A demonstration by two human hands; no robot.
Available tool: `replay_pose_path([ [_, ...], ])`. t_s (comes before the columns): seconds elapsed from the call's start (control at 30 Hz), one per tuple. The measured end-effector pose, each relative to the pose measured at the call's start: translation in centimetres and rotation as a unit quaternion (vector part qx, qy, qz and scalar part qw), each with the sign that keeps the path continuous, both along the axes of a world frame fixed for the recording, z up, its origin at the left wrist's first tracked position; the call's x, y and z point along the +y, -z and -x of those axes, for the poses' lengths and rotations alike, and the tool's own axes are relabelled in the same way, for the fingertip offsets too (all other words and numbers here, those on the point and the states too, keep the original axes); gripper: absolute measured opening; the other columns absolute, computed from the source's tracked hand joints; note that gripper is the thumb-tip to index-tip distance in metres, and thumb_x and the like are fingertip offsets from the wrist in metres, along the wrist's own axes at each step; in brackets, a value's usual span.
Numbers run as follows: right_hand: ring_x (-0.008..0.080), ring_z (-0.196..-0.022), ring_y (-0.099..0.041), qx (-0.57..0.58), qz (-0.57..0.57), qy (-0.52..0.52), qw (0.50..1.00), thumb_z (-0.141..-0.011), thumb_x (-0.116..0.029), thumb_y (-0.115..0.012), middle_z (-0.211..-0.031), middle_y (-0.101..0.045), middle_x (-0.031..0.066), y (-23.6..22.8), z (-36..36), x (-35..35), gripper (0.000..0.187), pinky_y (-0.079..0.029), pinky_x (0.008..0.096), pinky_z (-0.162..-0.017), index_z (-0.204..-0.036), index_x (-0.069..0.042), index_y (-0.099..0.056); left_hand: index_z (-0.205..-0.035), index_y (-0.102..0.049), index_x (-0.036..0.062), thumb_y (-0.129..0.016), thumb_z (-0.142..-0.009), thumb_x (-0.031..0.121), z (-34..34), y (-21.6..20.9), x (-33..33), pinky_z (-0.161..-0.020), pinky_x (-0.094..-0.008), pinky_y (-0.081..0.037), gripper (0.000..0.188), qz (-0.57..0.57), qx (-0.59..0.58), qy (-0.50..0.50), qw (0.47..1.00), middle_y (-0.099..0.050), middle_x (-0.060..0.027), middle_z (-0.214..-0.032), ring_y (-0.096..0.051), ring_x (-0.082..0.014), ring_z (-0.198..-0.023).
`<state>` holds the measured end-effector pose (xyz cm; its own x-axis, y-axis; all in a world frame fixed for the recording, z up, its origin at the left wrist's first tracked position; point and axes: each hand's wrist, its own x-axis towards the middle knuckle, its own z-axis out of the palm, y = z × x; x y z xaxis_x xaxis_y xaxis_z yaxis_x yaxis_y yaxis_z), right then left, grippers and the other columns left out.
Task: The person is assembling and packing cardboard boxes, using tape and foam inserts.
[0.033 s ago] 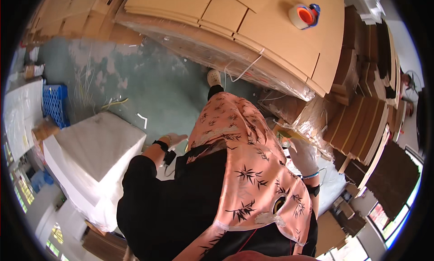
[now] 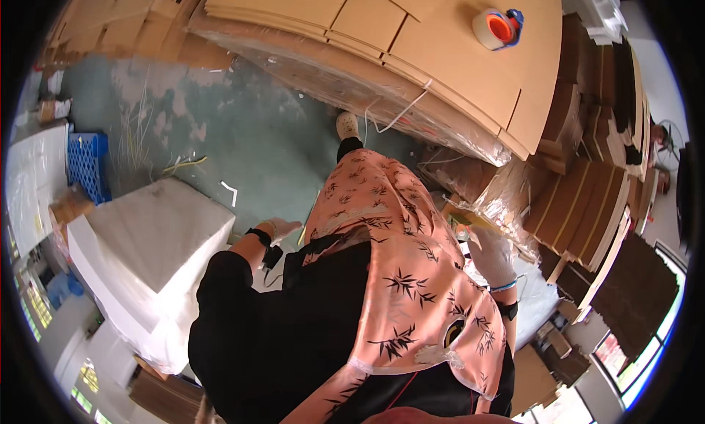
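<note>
My left hand (image 2: 282, 229) wears a light glove and hangs beside the pink bamboo-print apron (image 2: 396, 226). Its fingers stretch out with nothing in them. On the other side of the apron, my right hand (image 2: 493, 252), in a white glove, hangs with fingers loosely extended; I see nothing held in it, though part of the fingers is hard to make out. Ahead of me lies a stack of flat cardboard sheets (image 2: 448, 71), bound with clear film along its side. A tape roll in a blue and red dispenser (image 2: 490, 30) rests on top.
A pale, white-wrapped block (image 2: 161, 237) stands to my left, with a blue plastic crate (image 2: 88, 167) beyond it. Loose straps (image 2: 187, 163) litter the worn green floor (image 2: 198, 116). More bundled cardboard (image 2: 573, 207) is piled at my right.
</note>
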<state>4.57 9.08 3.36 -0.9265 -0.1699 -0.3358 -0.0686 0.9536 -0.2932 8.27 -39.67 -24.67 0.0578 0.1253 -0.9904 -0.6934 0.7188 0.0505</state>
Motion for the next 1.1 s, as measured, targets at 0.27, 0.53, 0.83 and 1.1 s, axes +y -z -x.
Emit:
replay_pose_path([
  [0.27,0.0370,-0.082,-0.060,-0.043,-0.054,-0.008,0.998,-0.080,-0.019,-0.062,-0.089,-0.063,0.0172,1.2,-1.4,0.7,0.028,-0.048,0.0458,-0.072,-0.106,-0.007,-0.060,-0.126,-0.051,0.0006,-0.048,-0.092,0.055,0.4,-5.4,2.6,-0.079,-0.0386,-0.053,0.064,-0.254,-0.014,-0.206,0.945,-0.062,-0.0198,-0.113,-0.064,-0.0313,-0.094],
  [0.53,0.0369,-0.084,-0.061,-0.056,-0.037,-0.023,0.997,-0.081,-0.020,-0.060,-0.090,-0.064,0.0175,2.0,-0.9,1.0,0.027,-0.048,0.0457,-0.074,-0.103,-0.006,-0.062,-0.123,-0.051,0.0029,-0.059,-0.092,0.027,2.6,-0.7,-1.0,-0.084,-0.0404,-0.054,0.040,-0.257,-0.158,-0.535,0.789,-0.061,-0.0188,-0.111,-0.063,-0.0292,-0.098],
  [0.83,0.0368,-0.087,-0.061,-0.081,-0.071,-0.019,0.994,-0.081,-0.021,-0.059,-0.092,-0.064,0.0181,2.9,-2.1,2.3,0.029,-0.048,0.0446,-0.076,-0.104,-0.004,-0.062,-0.140,-0.031,-0.0028,-0.069,-0.083,0.041,1.6,-3.8,-6.2,-0.101,-0.0521,-0.042,0.081,-0.020,-0.096,-0.411,0.906,-0.037,-0.0299,-0.139,-0.043,-0.0441,-0.125],
  [1.1,0.0358,-0.090,-0.062,-0.108,-0.059,-0.025,0.992,-0.082,-0.022,-0.059,-0.096,-0.065,0.0187,3.2,-2.4,2.9,0.030,-0.049,0.0430,-0.080,-0.104,-0.002,-0.063,-0.145,-0.017,-0.0065,-0.063,-0.086,0.047,-6.2,-5.4,0.5,-0.100,-0.0536,-0.041,0.092,-0.009,-0.228,-0.178,0.957,-0.032,-0.0306,-0.144,-0.044,-0.0445,-0.125],
])
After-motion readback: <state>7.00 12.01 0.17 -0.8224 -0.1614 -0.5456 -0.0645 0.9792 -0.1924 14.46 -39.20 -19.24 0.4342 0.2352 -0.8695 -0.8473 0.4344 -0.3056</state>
